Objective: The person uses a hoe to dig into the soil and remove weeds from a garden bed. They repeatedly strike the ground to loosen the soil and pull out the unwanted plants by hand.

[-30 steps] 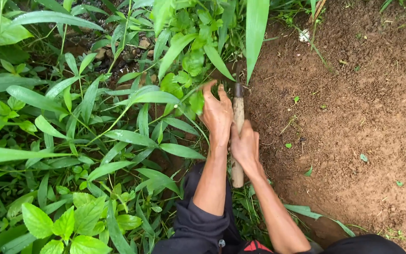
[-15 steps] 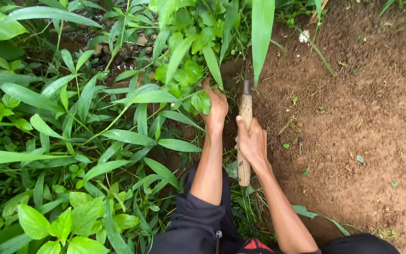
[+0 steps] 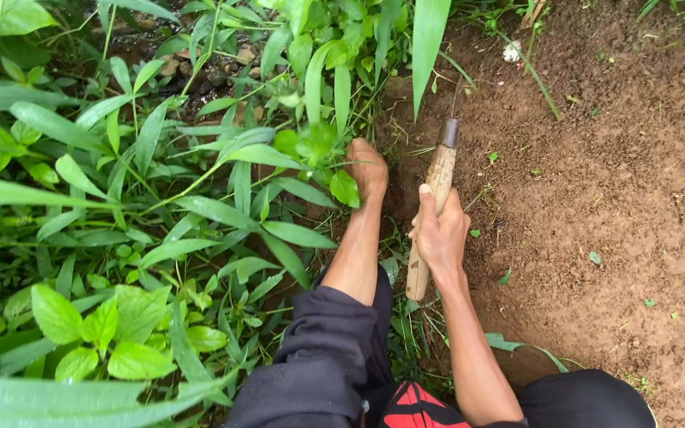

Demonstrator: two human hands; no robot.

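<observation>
One wooden tool handle (image 3: 431, 208) stands upright at the edge of bare soil (image 3: 596, 198). Right hand (image 3: 440, 231) is wrapped closed around it. Left hand (image 3: 368, 168) grips into green weeds (image 3: 311, 143) just beside, fingers hidden.

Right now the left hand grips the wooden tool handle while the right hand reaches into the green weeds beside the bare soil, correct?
The hands are swapped. The head view shows the right hand gripping the wooden tool handle, while the left hand reaches into the green weeds beside the bare soil.
</observation>
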